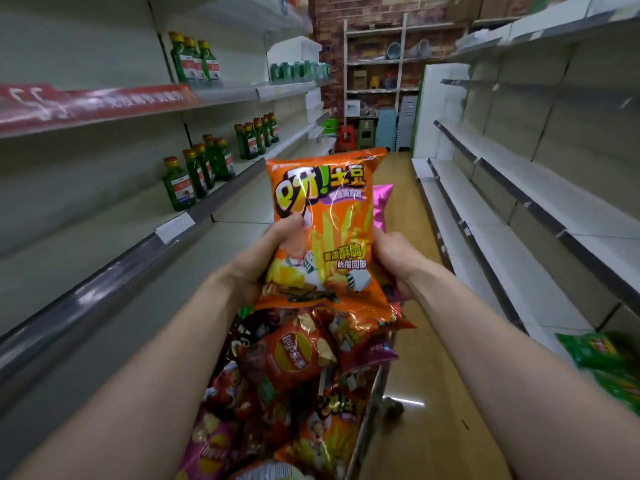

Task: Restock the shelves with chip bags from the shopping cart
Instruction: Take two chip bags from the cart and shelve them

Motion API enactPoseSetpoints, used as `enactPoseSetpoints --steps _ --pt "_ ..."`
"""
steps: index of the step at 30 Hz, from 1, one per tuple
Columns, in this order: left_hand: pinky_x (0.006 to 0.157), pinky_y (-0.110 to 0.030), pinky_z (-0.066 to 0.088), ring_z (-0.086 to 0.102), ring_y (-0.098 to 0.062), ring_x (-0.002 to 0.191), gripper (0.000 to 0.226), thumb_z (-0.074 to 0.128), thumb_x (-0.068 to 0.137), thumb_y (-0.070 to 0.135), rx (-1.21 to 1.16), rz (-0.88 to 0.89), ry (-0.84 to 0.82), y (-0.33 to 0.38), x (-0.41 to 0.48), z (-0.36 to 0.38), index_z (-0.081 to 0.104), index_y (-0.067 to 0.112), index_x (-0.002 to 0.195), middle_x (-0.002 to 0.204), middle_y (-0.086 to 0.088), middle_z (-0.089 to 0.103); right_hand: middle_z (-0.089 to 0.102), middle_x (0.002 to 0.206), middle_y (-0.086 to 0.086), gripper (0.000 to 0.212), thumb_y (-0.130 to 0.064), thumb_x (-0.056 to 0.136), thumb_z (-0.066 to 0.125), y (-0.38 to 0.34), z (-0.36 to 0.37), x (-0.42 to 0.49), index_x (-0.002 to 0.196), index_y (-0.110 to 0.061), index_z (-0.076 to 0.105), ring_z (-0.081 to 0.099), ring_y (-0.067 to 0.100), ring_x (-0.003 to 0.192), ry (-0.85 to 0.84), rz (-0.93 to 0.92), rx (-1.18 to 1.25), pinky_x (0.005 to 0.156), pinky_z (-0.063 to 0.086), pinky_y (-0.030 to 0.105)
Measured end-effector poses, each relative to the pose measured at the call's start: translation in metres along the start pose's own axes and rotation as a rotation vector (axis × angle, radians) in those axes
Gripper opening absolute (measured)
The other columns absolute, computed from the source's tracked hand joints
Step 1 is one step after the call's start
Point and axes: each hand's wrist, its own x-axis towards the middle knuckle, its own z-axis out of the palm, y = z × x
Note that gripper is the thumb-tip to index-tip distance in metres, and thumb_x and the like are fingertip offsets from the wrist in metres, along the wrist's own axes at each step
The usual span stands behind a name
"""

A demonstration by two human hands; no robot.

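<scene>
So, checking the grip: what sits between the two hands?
Head view: the orange chip bag, a pink bag behind it, between left hand and right hand.

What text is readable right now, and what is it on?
"呀!土豆": orange bag, top.
"香浓酥脆": same bag, lower right.
"Lay's": red bag, upside down.
Red banner on the left shelf edge: blurred, unreadable.
Bottle labels: too small to read.

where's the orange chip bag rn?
Head view, centre: the orange chip bag is upright above the shopping cart, gripped at its left edge by the left hand; the right hand holds a pink bag just behind its right edge.
</scene>
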Motion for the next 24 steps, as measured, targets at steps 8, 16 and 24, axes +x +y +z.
enactPoseSetpoints --steps 8,16,24 --pt "0.064 -0.034 0.06 0.073 -0.024 0.075 0.067 0.092 0.024 0.058 0.053 0.018 -0.232 0.013 0.021 0.055 0.08 0.02 0.078 0.092 -0.012 0.075 0.071 0.079 0.007 0.041 -0.049 0.09 0.061 -0.014 -0.052 -0.052 0.1 -0.01 0.064 0.065 0.02 0.061 0.292 -0.076 0.086 0.059 0.053 0.027" --pt "0.062 -0.033 0.059 0.073 -0.025 0.08 0.079 0.091 0.02 0.06 0.163 -0.045 -0.58 0.019 0.026 0.121 0.078 0.018 0.086 0.097 -0.013 0.075 0.071 0.061 0.002 0.033 -0.045 0.09 0.064 0.005 -0.095 -0.13 0.09 -0.012 0.063 0.065 0.013 0.046 0.59 -0.074 0.243 0.049 0.05 0.023" --pt "0.07 -0.037 0.06 0.072 -0.029 0.09 0.091 0.091 0.025 0.061 0.18 -0.105 -0.902 -0.004 -0.009 0.211 0.071 0.018 0.102 0.107 -0.013 0.073 0.073 0.072 0.008 0.039 -0.043 0.09 0.064 0.035 -0.124 -0.252 0.098 -0.005 0.064 0.071 0.021 0.063 0.926 -0.037 0.281 0.061 0.061 0.032"
